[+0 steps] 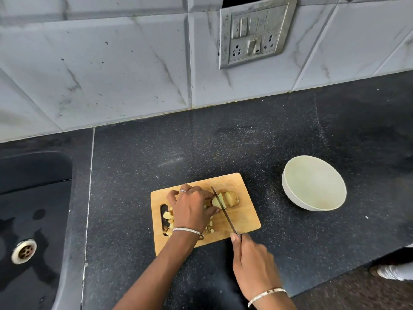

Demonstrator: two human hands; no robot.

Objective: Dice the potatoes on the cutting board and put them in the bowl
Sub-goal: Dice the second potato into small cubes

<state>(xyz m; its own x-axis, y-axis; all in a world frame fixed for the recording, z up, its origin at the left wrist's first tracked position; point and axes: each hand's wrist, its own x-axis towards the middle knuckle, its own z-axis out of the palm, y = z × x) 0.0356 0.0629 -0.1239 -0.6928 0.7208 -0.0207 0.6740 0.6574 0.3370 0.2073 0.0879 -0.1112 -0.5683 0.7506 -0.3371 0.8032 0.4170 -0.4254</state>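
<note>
At the far left of my feed I see a dark sink [33, 209] set into the table [145, 157], its metal drain [24, 251] near the lower edge. Moving right, the wooden cutting board [245, 220] lies flat on the table's black speckled top, with its handle slot [164, 211] at the left end. Diced pieces [168, 217] of potato are heaped on that left part of the board, beside and over the slot, partly hidden under the wrist. The left hand [192, 206] reaches in above them, fingers curled down onto the uncut end of the potato [215, 201], gripping it against the board. A ring [182, 191] sits on one finger and a bracelet [187, 230] on the wrist. The potato lies near the board's middle, toward the far edge, and its right end is cut into slices [232, 198] that lean together. The knife [227, 214] runs between the held part and the slices, its blade slanting from the board's near edge up into the potato. The right hand [252, 262] is clenched round the knife handle just off the near edge of the board, one fingertip pressed near the base of the blade, with a second bracelet [266, 295] on that wrist. On the tiled wall [111, 63] above, a switch panel [254, 32] hangs slightly askew. Farthest right, the pale bowl [312, 184] stands upright on the table, apart from the board
</note>
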